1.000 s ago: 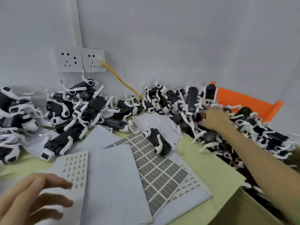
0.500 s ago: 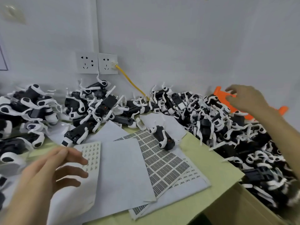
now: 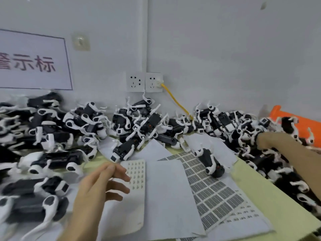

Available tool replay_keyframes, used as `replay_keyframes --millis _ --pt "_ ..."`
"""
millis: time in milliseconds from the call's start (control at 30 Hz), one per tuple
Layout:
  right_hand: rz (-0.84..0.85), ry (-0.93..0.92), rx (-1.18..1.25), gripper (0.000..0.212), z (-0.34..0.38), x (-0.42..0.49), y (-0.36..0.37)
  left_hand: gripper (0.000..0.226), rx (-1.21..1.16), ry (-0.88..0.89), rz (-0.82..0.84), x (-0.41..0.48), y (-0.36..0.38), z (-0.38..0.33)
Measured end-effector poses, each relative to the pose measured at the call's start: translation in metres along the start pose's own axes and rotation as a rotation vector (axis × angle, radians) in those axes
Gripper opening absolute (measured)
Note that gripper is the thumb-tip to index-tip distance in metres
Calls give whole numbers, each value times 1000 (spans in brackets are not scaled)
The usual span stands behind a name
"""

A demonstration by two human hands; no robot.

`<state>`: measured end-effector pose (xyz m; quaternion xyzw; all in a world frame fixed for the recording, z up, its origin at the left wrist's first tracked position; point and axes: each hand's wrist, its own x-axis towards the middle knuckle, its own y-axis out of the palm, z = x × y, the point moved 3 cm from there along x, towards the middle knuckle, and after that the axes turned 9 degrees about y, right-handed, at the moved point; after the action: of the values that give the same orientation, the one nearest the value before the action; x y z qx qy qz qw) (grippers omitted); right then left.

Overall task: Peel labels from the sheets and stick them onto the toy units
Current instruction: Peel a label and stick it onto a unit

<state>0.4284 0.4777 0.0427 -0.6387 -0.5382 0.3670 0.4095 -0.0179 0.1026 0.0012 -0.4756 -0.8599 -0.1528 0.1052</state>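
Several label sheets lie overlapped on the yellow-green table (image 3: 271, 197): one with small labels (image 3: 137, 173), a plain white one (image 3: 166, 197) and a barcode sheet (image 3: 208, 188). A single black-and-white toy unit (image 3: 210, 162) lies on the sheets. Heaps of the same toys fill the left (image 3: 52, 136), the middle (image 3: 139, 122) and the right (image 3: 234, 122). My left hand (image 3: 104, 185) hovers over the small-label sheet, fingers relaxed, holding nothing. My right hand (image 3: 265, 141) reaches into the right heap; it is blurred and its fingers are hidden among the toys.
Two wall sockets (image 3: 144, 82) with a yellow cable (image 3: 175, 100) sit behind the middle heap. An orange object (image 3: 302, 119) lies at the far right behind the toys. A printed sign (image 3: 31, 61) hangs on the left wall.
My right hand has dropped from near the orange object down into the right heap of toys. My left hand stays over the small-label sheet. The view has shifted up and left.
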Motion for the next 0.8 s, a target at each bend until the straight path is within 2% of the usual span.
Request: replay_keyframes --millis 67,133,233,367,433,500,600,667,733,800 --pt "-36 -41 114 29 32 -20 -34 35 29 3 -8 -1 2 -1" --pt "-141 -164 248 25 66 -53 -66 34 72 5 -13 -2 4 -3" --pt "-246 -408 664 14 114 -122 -97 32 182 27 -45 -2 4 -3" --pt "-269 -666 1068 18 164 -214 -106 27 315 102 -92 1 -1 -3" --pt "-241 -749 1158 16 193 -245 -102 24 450 201 -111 2 -6 -7" --pt "-222 -836 1147 13 225 -271 -95 20 641 330 -171 2 -14 -14" --pt "-204 -961 1060 25 269 -301 -77 18 1081 459 -359 3 -30 -20" --pt "-211 -1000 1028 30 288 -314 -64 27 1367 303 -370 7 -47 -16" --pt "-209 -1004 1016 28 297 -317 -51 33 1517 64 -228 10 -61 -5" --pt "-196 -1005 990 26 299 -316 -43 33 1579 -20 -126 12 -68 2"
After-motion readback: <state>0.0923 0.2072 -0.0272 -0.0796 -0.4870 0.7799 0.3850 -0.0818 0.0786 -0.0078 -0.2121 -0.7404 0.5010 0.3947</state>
